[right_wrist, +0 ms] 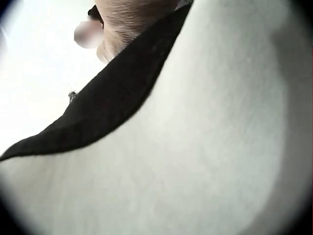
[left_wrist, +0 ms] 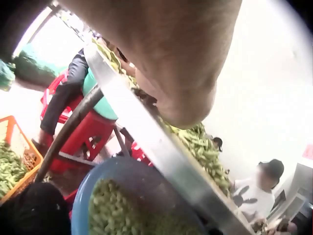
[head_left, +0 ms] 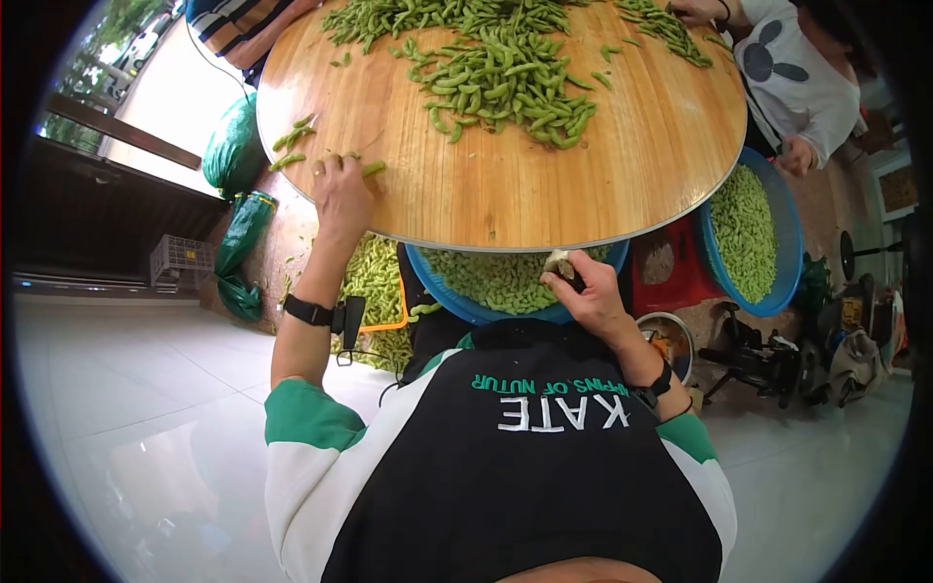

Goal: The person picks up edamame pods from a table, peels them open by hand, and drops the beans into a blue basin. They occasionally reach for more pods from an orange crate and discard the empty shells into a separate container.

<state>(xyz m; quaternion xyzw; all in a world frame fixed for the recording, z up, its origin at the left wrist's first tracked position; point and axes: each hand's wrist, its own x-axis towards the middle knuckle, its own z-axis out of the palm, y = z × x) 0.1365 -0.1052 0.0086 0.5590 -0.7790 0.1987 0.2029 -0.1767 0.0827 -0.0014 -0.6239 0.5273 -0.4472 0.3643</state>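
On the table point(head_left: 447, 209) lie pods point(head_left: 510, 83), and I'd hold the right hand point(head_left: 595, 299), pinching a pale thing point(head_left: 559, 261), low over the tub point(head_left: 466, 309), while the left hand point(head_left: 341, 199), grip unclear, rests by a pod.

The black shirt point(head_left: 525, 486) seen from above in the head view carries upside-down lettering across its chest: "KATE" in large white capitals point(head_left: 562, 413), and, farther from the neckline, a smaller green line point(head_left: 525, 384) that reads roughly "PPINS OF NUTUR", its first letters unclear.
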